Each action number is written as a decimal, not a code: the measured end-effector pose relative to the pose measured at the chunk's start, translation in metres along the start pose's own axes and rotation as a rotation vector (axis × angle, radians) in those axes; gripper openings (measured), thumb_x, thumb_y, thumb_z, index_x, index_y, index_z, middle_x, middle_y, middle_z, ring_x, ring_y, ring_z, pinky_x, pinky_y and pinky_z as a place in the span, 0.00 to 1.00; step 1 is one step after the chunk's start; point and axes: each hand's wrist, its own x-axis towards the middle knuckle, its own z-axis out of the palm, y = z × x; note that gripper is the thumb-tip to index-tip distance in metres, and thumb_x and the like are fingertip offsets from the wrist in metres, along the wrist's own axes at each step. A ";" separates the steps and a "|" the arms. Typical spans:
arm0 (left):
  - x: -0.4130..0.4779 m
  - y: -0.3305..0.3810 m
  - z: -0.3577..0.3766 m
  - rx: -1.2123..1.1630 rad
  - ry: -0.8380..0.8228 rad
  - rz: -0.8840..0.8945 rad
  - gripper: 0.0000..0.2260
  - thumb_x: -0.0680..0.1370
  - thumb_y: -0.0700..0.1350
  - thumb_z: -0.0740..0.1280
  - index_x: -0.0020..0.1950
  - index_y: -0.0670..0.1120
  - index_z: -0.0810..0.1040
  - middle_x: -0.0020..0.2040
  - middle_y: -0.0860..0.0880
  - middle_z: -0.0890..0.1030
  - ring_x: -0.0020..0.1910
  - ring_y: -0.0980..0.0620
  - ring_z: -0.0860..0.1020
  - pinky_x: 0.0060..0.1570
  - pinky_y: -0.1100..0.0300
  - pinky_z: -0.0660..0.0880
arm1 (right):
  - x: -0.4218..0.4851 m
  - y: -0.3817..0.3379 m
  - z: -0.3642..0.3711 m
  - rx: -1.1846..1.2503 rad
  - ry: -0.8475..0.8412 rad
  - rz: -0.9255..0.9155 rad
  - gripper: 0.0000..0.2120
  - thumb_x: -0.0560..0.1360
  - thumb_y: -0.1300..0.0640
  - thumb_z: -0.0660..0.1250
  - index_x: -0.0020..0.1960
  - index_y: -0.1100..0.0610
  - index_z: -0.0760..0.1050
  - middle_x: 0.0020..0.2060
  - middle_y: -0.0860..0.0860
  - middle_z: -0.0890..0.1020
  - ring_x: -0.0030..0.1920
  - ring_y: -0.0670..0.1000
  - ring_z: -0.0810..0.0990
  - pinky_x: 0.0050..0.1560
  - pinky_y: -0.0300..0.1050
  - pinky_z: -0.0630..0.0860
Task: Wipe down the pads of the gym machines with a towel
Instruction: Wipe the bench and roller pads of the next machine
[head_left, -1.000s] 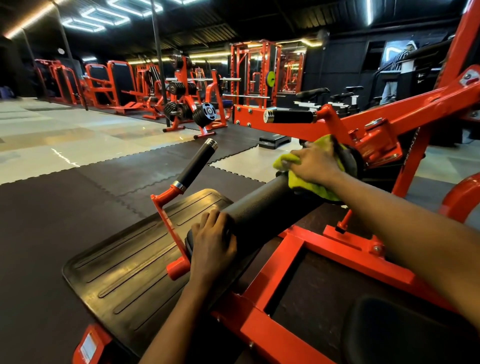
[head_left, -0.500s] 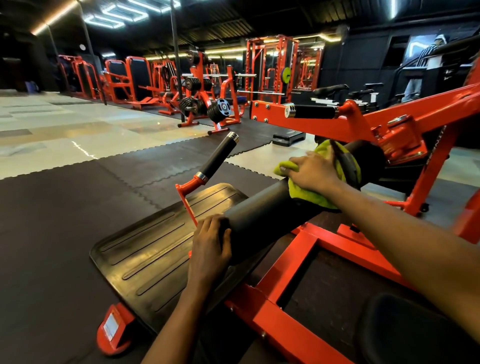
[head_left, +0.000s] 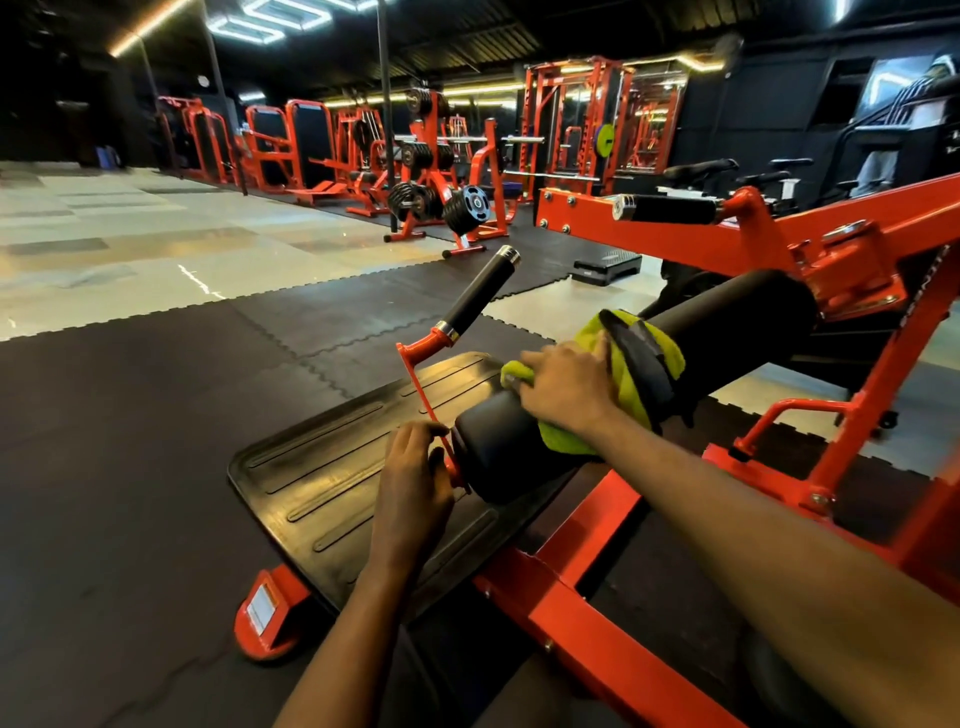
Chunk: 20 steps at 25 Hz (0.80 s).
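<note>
My right hand (head_left: 563, 387) lies over the yellow-green cloth towel (head_left: 628, 400), fingers bent round a bunch of it, pressing it against the top of the long black cylindrical roller pad (head_left: 737, 312). The towel wraps part-way round the pad near its closer end, so the cloth follows the curve instead of touching along one line. A dark strap or patch runs across the towel; I cannot tell what it is.

My left hand (head_left: 410, 478) sits at the pad's round end cap, fingertips on the thin orange-red bar (head_left: 421, 384) that runs up to the black foam-sleeved handle (head_left: 478, 296). I judge it is there to steady me. Whether it pinches the bar or only rests on it, I cannot tell.

Below lies the black ribbed rubber footplate (head_left: 322, 483), beside the machine's orange-red steel frame (head_left: 597, 608). I take this to be mid-wipe on this pad, with the far stretch and underside likely still to do.
</note>
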 end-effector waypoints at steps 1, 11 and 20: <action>-0.001 -0.005 -0.003 0.021 0.017 -0.028 0.15 0.77 0.34 0.66 0.61 0.47 0.75 0.60 0.50 0.74 0.59 0.53 0.74 0.58 0.53 0.78 | -0.004 -0.014 0.004 -0.018 0.007 -0.040 0.18 0.79 0.36 0.57 0.58 0.45 0.78 0.54 0.50 0.83 0.60 0.57 0.78 0.71 0.67 0.58; 0.005 -0.008 0.010 0.158 -0.060 -0.072 0.22 0.79 0.51 0.68 0.72 0.46 0.72 0.60 0.47 0.72 0.57 0.51 0.74 0.53 0.56 0.77 | -0.039 -0.012 0.024 0.123 0.196 -0.330 0.20 0.73 0.43 0.64 0.64 0.44 0.78 0.62 0.48 0.82 0.65 0.55 0.77 0.71 0.63 0.64; 0.034 0.008 0.028 0.357 -0.096 0.068 0.21 0.80 0.59 0.62 0.70 0.52 0.73 0.66 0.50 0.73 0.67 0.50 0.64 0.64 0.49 0.62 | -0.008 0.066 0.007 0.113 0.245 -0.046 0.13 0.75 0.44 0.67 0.55 0.47 0.81 0.54 0.49 0.84 0.59 0.56 0.78 0.69 0.60 0.61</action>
